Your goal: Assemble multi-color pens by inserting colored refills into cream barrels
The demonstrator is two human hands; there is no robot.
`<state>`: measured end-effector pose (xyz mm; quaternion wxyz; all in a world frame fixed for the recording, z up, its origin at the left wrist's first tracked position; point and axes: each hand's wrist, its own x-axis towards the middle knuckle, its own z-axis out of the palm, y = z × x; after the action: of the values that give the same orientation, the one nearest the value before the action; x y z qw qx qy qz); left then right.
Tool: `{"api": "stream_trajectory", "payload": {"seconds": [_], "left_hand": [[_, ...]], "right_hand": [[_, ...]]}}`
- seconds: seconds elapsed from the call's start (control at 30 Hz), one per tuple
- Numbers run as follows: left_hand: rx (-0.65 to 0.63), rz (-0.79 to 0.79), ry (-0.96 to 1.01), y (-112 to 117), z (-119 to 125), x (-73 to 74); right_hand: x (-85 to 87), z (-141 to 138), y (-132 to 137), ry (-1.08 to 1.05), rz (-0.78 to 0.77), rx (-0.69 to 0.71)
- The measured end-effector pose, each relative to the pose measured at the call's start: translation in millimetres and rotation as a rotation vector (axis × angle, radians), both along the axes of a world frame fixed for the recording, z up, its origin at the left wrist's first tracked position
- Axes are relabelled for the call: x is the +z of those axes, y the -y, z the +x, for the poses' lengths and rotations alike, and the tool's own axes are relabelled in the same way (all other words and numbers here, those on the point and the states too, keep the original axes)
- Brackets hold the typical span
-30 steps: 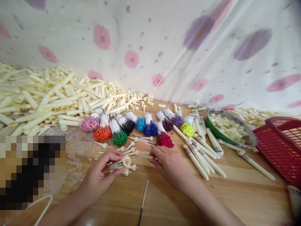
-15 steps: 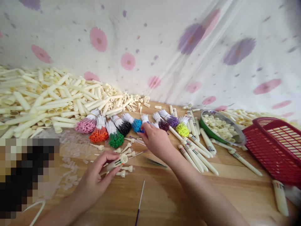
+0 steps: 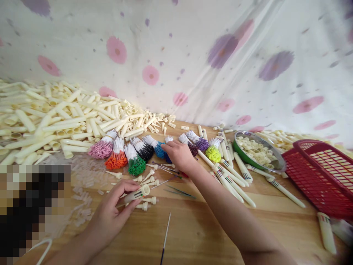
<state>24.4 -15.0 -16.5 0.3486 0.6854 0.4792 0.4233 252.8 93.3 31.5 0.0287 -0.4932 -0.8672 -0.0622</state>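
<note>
My left hand [image 3: 114,206] is closed around a cream multicolour pen barrel [image 3: 135,195], its slotted, open end tilted up to the right; orange and green bits show in the slots. My right hand [image 3: 179,156] reaches over the dark blue refill bundle [image 3: 167,159], next to the light blue bundle [image 3: 159,150]. Its fingers are curled downward, and the fingertips are hidden. Pink [image 3: 100,149], orange [image 3: 116,160], green [image 3: 136,165] and black refill bundles [image 3: 145,150] lie to the left; purple [image 3: 202,142] and yellow bundles [image 3: 213,154] are to the right.
A heap of cream barrels [image 3: 55,117] fills the back left, above small clear tubes [image 3: 82,198]. Filled pens [image 3: 234,187], a green-sided bowl [image 3: 245,158] and a red basket [image 3: 311,180] stand right. Thin tweezers [image 3: 180,192] and a loose refill [image 3: 166,233] lie in front.
My right hand has shifted slightly and turned over the blue bundles, its fingers now pointing further down. My left hand keeps the pen barrel in nearly the same place.
</note>
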Motion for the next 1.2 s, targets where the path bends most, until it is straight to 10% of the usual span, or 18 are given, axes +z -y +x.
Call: {"api": "stream_trajectory", "payload": {"seconds": [0.37, 0.57, 0.73, 1.2], "left_hand": [[-0.005, -0.069, -0.001, -5.5, 2.5, -1.9], [0.006, -0.019, -0.008, -4.8, 3.2, -0.9], [0.066, 0.167, -0.111, -4.7, 2.5, 4.3], [0.003, 0.448, -0.272, -5.8, 2.7, 4.0]], "right_hand": [[-32.5, 18.1, 25.4, -0.230, 0.100, 0.002], [-8.9, 28.2, 51.9, -0.693, 0.075, -0.134], [18.4, 35.7, 91.1, -1.071, -0.270, -0.183], [21.4, 19.6, 105.0, -0.904, -0.361, -0.107]]}}
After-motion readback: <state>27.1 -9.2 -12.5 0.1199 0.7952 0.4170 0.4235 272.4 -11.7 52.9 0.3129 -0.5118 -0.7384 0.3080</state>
